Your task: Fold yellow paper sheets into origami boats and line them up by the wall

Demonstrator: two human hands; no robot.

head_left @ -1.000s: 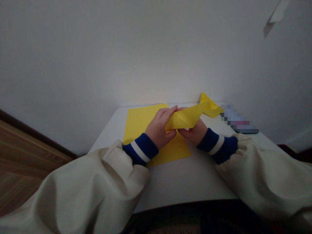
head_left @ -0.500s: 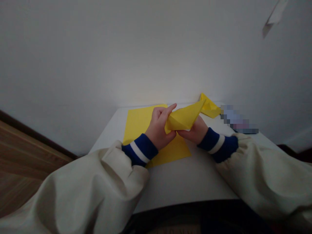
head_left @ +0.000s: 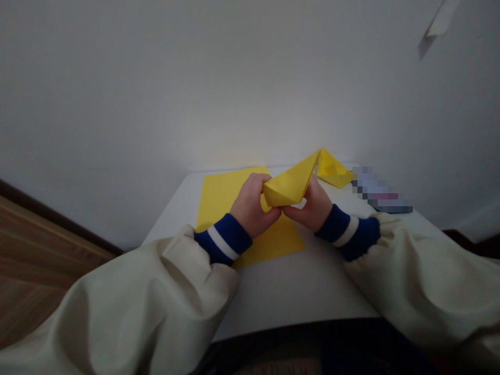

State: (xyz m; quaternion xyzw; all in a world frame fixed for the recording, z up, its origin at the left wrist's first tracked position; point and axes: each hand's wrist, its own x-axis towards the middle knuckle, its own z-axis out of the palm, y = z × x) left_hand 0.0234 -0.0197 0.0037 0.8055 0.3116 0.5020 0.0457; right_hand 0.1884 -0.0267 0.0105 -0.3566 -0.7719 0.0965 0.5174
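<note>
Between my two hands is a folded yellow paper boat (head_left: 289,186), raised above the table with one pointed end up toward the right. My left hand (head_left: 253,205) grips its left end, thumb underneath and fingers behind the paper. My right hand (head_left: 313,205) pinches it from below on the right, and its fingertips are partly hidden behind the fold. Under my left hand lies a flat yellow sheet of paper (head_left: 221,198). Behind my right hand stands a second folded yellow paper boat (head_left: 335,171).
The small white table (head_left: 304,291) stands against a grey-white wall (head_left: 195,78). A blurred-out flat object (head_left: 377,192) lies at the table's right side. Wooden furniture (head_left: 42,265) is at the left. A piece of paper (head_left: 441,21) sticks out from the wall at upper right.
The paper boat has shifted slightly left and tilted. My left index finger, raised before, is now bent down against the paper.
</note>
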